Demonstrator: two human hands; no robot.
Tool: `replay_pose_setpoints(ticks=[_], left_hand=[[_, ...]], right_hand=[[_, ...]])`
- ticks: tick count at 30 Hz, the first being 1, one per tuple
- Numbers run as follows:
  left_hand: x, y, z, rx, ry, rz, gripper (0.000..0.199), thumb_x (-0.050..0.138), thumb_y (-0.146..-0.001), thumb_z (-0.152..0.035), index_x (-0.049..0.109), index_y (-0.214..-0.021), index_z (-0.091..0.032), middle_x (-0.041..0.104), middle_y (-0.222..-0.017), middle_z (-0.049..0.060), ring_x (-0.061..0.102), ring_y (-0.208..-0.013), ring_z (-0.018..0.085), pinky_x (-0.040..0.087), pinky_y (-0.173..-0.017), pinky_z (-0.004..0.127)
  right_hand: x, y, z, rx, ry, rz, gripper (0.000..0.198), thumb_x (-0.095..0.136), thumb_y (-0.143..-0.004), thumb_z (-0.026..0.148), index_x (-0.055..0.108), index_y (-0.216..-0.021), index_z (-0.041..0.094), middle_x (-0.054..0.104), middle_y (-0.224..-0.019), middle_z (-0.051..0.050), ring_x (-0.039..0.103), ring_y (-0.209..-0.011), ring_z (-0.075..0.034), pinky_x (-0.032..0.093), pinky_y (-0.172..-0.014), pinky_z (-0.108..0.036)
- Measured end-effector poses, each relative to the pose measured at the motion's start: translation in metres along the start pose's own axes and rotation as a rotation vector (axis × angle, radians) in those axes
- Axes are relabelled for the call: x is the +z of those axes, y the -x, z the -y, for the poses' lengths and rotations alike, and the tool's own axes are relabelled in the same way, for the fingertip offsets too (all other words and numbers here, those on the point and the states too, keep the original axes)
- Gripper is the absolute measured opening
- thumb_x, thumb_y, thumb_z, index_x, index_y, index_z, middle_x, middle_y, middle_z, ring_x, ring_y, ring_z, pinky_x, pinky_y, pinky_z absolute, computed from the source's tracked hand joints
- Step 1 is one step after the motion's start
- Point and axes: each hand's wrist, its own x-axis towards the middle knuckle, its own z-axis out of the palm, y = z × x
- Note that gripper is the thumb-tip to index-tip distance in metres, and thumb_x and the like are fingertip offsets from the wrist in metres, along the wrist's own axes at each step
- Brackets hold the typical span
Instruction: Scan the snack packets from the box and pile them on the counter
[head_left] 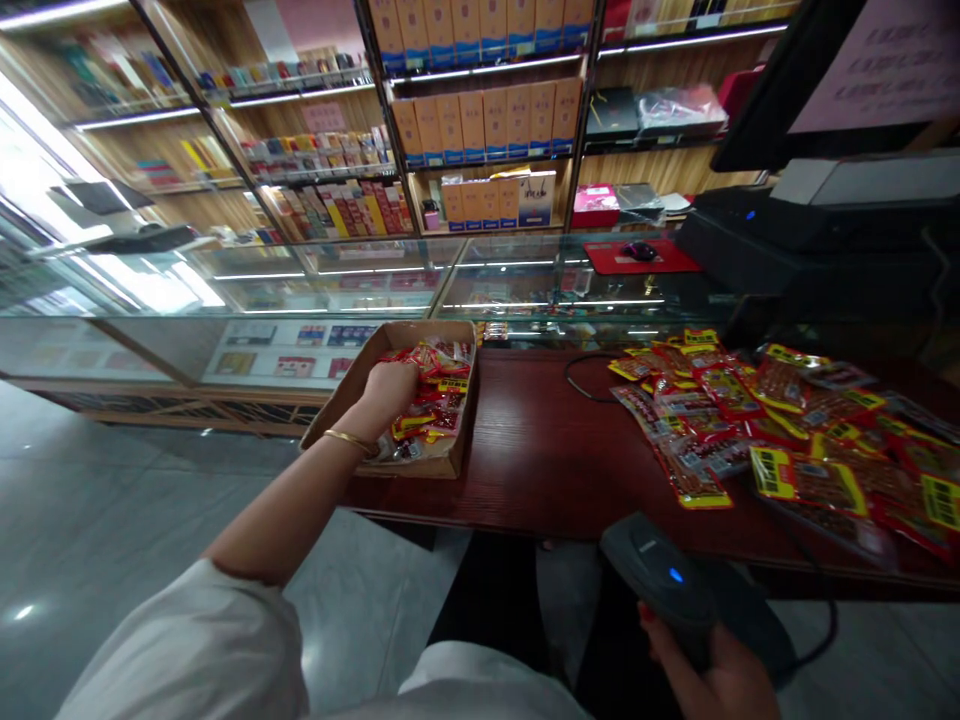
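My left hand (392, 390) reaches into an open cardboard box (405, 466) at the left end of the dark red table. Its fingers are bent down among red and yellow snack packets (442, 410), and their tips are hidden, so whether a packet is held does not show. My right hand (720, 670) is wrapped round the handle of a dark barcode scanner (667, 580) with a blue light, held in front of the table's near edge. Many similar snack packets (727, 400) lie in a loose heap on the right of the table.
The dark red table (525, 440) stands against a glass display counter (337, 270). A red mouse pad (675, 258) with a mouse lies on the glass. A monitor (847, 80) and a black machine (817, 240) occupy the right. Shelves of boxed goods (487, 125) line the back.
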Motion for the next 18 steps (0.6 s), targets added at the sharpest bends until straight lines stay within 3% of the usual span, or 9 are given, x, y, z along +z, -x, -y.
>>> replay_pose_setpoints(ticks=[3, 8, 15, 18], left_hand=[[-0.001, 0.010, 0.000, -0.002, -0.007, -0.014, 0.034, 0.051, -0.092, -0.032, 0.076, -0.100, -0.010, 0.075, -0.102, 0.026, 0.071, -0.102, 0.038, 0.051, -0.083, 0.041], [-0.004, 0.019, 0.006, 0.041, 0.072, 0.013, 0.045, 0.045, -0.095, -0.051, 0.078, -0.101, -0.021, 0.078, -0.101, 0.016, 0.073, -0.097, 0.031, 0.050, -0.079, 0.033], [-0.009, 0.045, -0.013, -0.083, 0.063, -0.007, 0.047, 0.036, -0.097, -0.034, 0.069, -0.129, -0.023, 0.078, -0.105, 0.016, 0.074, -0.095, 0.032, 0.052, -0.078, 0.036], [-0.010, 0.059, -0.021, -0.070, 0.013, 0.044, 0.046, 0.039, -0.095, -0.029, 0.071, -0.126, -0.021, 0.077, -0.102, 0.019, 0.074, -0.096, 0.036, 0.053, -0.077, 0.040]], right_hand=[[0.000, 0.001, 0.001, 0.001, -0.009, -0.024, 0.054, 0.056, -0.087, 0.072, 0.080, -0.087, 0.023, 0.084, -0.081, -0.010, 0.081, -0.074, -0.030, 0.064, -0.069, -0.030], [-0.001, 0.001, 0.001, 0.002, -0.041, -0.035, 0.054, 0.057, -0.088, 0.071, 0.079, -0.087, 0.021, 0.083, -0.081, -0.010, 0.081, -0.073, -0.029, 0.064, -0.071, -0.030], [-0.004, 0.003, -0.002, -0.023, -0.048, -0.068, 0.054, 0.056, -0.090, 0.069, 0.078, -0.091, 0.020, 0.084, -0.086, -0.012, 0.081, -0.079, -0.031, 0.065, -0.071, -0.033], [-0.004, 0.005, -0.002, -0.016, -0.065, -0.067, 0.053, 0.056, -0.090, 0.069, 0.078, -0.093, 0.020, 0.084, -0.085, -0.011, 0.081, -0.080, -0.031, 0.065, -0.069, -0.032]])
